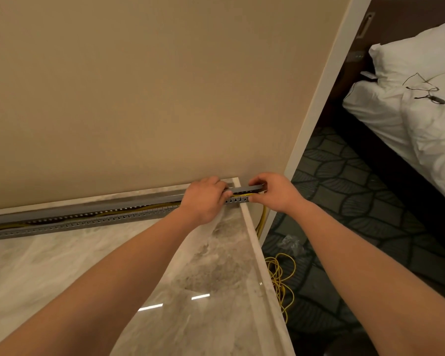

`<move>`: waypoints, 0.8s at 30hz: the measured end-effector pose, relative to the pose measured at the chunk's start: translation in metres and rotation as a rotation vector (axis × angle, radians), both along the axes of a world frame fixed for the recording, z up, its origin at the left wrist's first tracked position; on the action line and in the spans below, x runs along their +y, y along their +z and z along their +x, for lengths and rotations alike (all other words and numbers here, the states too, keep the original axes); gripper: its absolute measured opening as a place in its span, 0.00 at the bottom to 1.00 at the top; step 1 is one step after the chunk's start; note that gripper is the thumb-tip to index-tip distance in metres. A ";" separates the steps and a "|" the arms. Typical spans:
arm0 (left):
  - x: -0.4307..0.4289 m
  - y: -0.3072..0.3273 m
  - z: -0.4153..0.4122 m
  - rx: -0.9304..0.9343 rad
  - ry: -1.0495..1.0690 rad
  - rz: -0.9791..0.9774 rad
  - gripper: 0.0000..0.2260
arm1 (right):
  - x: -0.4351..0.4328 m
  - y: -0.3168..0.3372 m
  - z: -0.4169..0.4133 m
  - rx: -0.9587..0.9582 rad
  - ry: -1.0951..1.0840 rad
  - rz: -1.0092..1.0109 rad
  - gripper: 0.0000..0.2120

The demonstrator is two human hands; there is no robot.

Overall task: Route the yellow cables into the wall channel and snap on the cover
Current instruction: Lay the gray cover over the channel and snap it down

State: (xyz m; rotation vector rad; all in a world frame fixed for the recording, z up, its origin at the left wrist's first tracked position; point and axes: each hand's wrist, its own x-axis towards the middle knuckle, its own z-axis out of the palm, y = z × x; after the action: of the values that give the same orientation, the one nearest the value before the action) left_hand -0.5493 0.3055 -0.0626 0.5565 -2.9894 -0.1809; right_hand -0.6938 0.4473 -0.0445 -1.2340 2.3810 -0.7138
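Counter (62, 265) nearest | our left hand (206, 199) and right hand (272, 192) pinch yellow cables (243, 193) into channel (88, 219) far right end | slack on floor | next: cover.

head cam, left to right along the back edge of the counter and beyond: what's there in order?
Gray slotted channel with yellow cables inside → left hand → right hand at the channel's end → patterned carpet → bed with white bedding.
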 end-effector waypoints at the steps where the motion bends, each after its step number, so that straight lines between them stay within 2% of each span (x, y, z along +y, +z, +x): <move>1: 0.000 -0.001 0.001 -0.001 0.001 -0.001 0.17 | 0.001 0.000 0.000 0.036 0.024 0.013 0.17; 6: 0.001 -0.002 0.006 -0.013 0.006 -0.014 0.17 | 0.002 0.003 0.004 0.231 0.133 0.084 0.12; 13: 0.019 0.006 -0.011 -0.034 -0.068 -0.068 0.13 | 0.001 0.006 0.012 0.307 0.133 0.074 0.09; 16: 0.026 -0.004 -0.010 0.033 -0.043 -0.161 0.13 | 0.003 0.005 0.016 0.346 0.126 0.053 0.07; 20: 0.029 -0.021 -0.005 0.103 -0.039 -0.244 0.19 | 0.008 0.000 0.023 0.462 0.110 0.026 0.06; 24: 0.030 -0.035 -0.004 0.221 -0.028 -0.319 0.20 | 0.005 0.003 0.024 0.471 0.143 0.074 0.07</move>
State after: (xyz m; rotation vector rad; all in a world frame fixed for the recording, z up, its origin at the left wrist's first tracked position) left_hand -0.5532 0.3358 -0.0974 0.4268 -2.7325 0.2154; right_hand -0.6697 0.4518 -0.0416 -1.6688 2.6107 -0.3098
